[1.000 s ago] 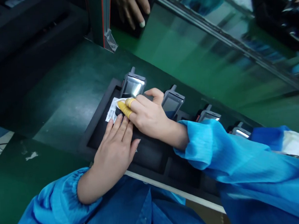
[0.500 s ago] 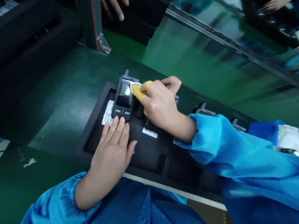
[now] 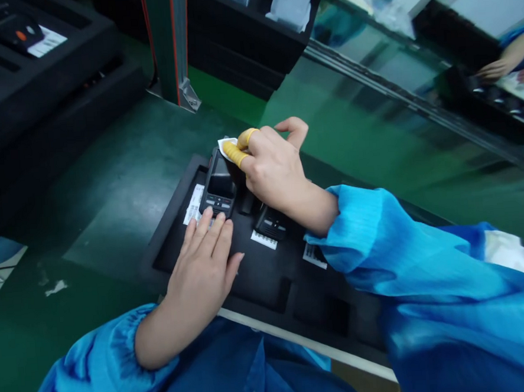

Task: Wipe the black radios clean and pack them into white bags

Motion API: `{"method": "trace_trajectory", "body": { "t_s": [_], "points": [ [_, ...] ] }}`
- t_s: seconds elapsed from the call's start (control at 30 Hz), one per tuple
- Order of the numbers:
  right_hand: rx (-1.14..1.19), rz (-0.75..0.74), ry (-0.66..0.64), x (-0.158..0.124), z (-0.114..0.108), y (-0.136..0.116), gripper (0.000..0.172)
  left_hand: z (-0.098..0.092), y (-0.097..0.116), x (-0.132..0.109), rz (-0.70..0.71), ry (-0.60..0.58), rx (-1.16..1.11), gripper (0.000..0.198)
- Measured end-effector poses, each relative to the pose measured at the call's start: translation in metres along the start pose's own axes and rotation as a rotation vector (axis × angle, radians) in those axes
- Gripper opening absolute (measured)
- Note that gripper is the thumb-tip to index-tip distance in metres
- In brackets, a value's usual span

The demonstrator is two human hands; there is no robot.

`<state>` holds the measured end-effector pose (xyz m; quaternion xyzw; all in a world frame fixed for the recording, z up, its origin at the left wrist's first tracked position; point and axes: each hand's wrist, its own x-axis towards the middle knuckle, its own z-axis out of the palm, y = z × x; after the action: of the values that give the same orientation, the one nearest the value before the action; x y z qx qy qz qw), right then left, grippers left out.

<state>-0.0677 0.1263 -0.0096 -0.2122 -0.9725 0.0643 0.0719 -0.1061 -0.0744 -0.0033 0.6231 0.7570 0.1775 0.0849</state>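
Observation:
A black two-way radio (image 3: 219, 184) with a screen and a few keys lies face up in a black foam tray (image 3: 173, 192). My left hand (image 3: 201, 262) lies flat with its fingers stretched out, their tips at the radio's lower end. Yellow finger cots cover two fingers of my right hand (image 3: 273, 166), which presses a white wiping pad (image 3: 227, 144) onto the top of the radio. Beside the radio is a white printed label (image 3: 195, 205). A second radio (image 3: 270, 222) lies partly hidden under my right hand, with another label (image 3: 263, 239) at its lower end.
Stacked black trays (image 3: 59, 72) holding devices and labels stand at the upper left, beside a metal post (image 3: 181, 53). More black boxes (image 3: 244, 43) stand behind it. A white cloth (image 3: 509, 252) lies at the right. Across the conveyor, another person's hand (image 3: 498, 68) is over a tray.
My right hand has moved the white pad from the screen's right side up to the radio's top end. The other person's hand near the post is out of view. The camera has shifted slightly.

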Motion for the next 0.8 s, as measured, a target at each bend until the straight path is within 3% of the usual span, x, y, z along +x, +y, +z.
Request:
{"method": "trace_trajectory", "body": {
  "t_s": [0.27,0.43,0.57,0.73,0.8],
  "points": [
    [-0.026,-0.073,-0.002,-0.004,-0.001,0.007,0.035,0.005,0.002,0.002,0.008,-0.009,0.039,0.046],
    [-0.093,-0.130,0.043,-0.003,0.004,0.011,0.045,0.003,0.002,0.002,0.020,-0.015,0.018,0.045],
    [-0.007,-0.148,0.009,0.008,0.005,0.003,0.032,0.001,0.003,0.003,0.013,-0.027,0.034,0.045],
    [-0.033,-0.164,-0.024,-0.002,-0.002,0.011,0.049,0.002,0.003,0.001,0.016,-0.020,0.033,0.044],
    [-0.056,-0.157,-0.026,-0.004,-0.003,0.011,0.046,0.003,0.003,0.001,0.019,-0.020,0.028,0.044]
  ]
}}
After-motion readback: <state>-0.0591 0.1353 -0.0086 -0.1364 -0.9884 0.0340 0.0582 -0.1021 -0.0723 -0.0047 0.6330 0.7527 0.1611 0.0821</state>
